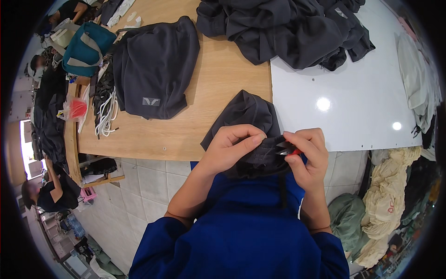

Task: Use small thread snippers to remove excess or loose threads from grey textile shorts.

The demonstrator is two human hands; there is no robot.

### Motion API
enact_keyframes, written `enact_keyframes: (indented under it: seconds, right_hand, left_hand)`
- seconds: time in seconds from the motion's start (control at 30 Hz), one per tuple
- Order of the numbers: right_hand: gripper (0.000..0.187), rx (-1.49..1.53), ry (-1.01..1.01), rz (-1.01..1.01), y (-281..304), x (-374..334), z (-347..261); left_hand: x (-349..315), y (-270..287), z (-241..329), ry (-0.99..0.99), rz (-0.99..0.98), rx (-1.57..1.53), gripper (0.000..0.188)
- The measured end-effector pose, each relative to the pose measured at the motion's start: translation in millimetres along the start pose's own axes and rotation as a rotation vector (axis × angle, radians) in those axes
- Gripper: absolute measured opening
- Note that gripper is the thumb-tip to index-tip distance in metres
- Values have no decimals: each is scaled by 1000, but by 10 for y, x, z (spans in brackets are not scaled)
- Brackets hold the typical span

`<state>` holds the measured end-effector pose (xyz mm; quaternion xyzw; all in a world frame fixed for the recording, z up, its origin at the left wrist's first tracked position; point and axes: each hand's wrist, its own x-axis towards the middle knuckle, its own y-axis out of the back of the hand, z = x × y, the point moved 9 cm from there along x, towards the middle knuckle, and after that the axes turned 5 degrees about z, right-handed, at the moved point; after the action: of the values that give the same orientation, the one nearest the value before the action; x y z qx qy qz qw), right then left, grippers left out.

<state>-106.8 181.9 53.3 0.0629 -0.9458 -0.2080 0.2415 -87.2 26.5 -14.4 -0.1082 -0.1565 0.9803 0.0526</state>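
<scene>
A dark grey garment (253,114) lies over the table's front edge, its gathered waistband raised toward me. My left hand (236,145) pinches the band's edge between thumb and fingers. Just to the right, my right hand (306,153) is closed around small red-handled thread snips (289,149), and its fingertips also touch the band. The snips' metal blades point left at the fabric, slightly apart. Whether a thread lies between them is too small to tell. A black cord or strap (283,190) hangs from the band over my blue top.
A folded dark garment (155,69) lies on the wooden table (223,60), beside white cords (108,114) and a teal bag (88,49). Dark garments (288,28) are heaped at the back, partly on the white board (334,111). Cream cloth bundles (388,200) stand right; people work at far left.
</scene>
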Motion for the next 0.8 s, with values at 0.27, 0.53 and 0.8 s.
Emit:
enact_keyframes:
  seconds: [0.27,0.53,0.8]
  right_hand:
    - [35,174,181,-469,-232,-59,-266]
    - [42,-188,122,27,15,40,-130]
    - [39,-263,190,55,-9,55,-176]
  left_hand:
    - [-20,106,66,-65,100,-42,15]
    - [-2,52,50,-43,65,-42,15]
    - [13,27,55,-37,56,-56,15]
